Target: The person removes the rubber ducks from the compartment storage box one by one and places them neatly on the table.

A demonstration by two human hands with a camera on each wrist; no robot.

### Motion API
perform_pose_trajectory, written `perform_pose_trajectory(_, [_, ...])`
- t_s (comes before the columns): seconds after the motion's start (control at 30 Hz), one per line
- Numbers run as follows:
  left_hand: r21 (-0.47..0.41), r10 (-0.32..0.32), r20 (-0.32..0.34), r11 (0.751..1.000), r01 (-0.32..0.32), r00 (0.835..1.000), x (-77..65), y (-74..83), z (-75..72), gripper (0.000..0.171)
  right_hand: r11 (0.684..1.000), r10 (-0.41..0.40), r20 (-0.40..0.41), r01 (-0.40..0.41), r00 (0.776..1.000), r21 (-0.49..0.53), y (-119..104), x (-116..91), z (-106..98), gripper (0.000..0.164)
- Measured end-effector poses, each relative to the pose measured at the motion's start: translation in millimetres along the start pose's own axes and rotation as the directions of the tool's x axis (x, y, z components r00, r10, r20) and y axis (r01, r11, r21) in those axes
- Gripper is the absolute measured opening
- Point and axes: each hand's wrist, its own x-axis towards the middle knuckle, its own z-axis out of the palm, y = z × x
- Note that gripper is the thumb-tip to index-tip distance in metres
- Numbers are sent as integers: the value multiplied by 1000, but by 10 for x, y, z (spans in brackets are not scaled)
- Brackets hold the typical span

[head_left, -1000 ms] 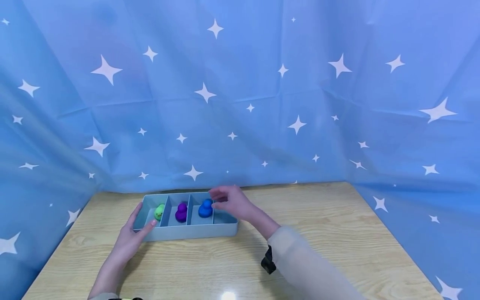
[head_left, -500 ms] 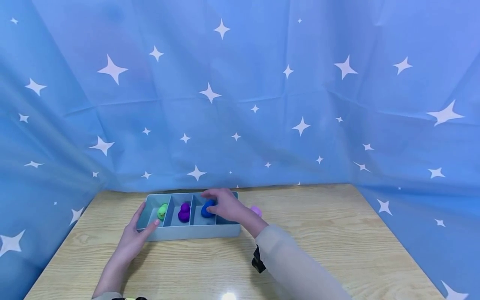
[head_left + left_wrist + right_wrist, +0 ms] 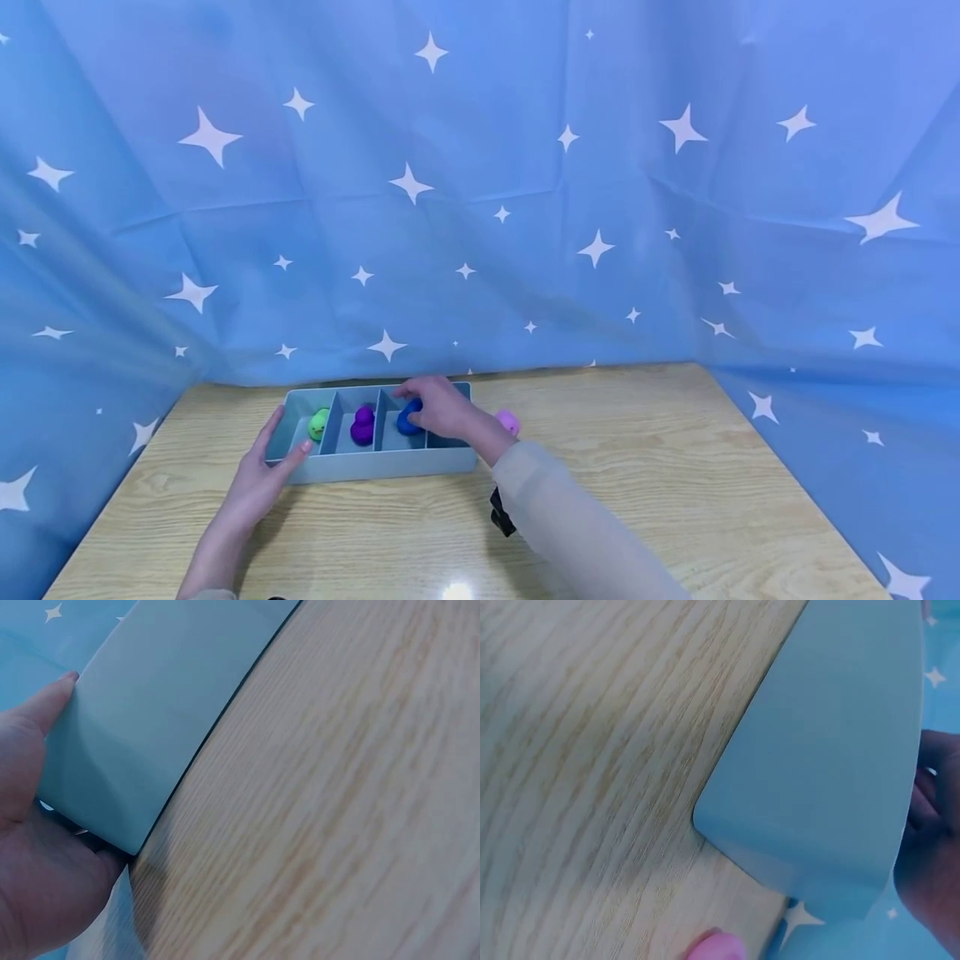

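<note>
A blue-grey tray [image 3: 381, 467] with dividers lies on the table. My left hand [image 3: 255, 487] holds its left end, the thumb at the front rim and the fingers around the side wall. A green toy duck [image 3: 318, 426] sits in the leftmost compartment, and a purple toy duck [image 3: 363, 427] in the one beside it. Reaching over the rim, my right hand [image 3: 444, 410] pinches a blue toy duck [image 3: 407, 419] in the third compartment; thumb and fingers partly cover it. In the right wrist view, the tray's wall [image 3: 817, 750] hides the fingertips.
A pink toy [image 3: 508, 422] stands on the wooden table [image 3: 637, 483] just right of the tray, partly behind the right forearm. A blue star-patterned curtain [image 3: 480, 183] hangs behind and at both sides of the table.
My right hand has moved left and down, from above the rightmost compartment onto the blue duck. The pink toy has come into view behind the forearm. The left hand keeps its hold.
</note>
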Motion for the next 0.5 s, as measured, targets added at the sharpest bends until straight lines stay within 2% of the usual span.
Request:
perform_pose_trajectory(0.23, [-4, -14, 4, 1000, 14, 1000, -16, 12, -5, 98, 991, -63, -7, 62, 998, -118, 32, -3, 55, 38])
perform_pose_trajectory(0.5, [-14, -11, -1, 1000, 11, 1000, 1, 1, -1, 97, 986, -85, -17, 81, 996, -148, 35, 9, 66, 40])
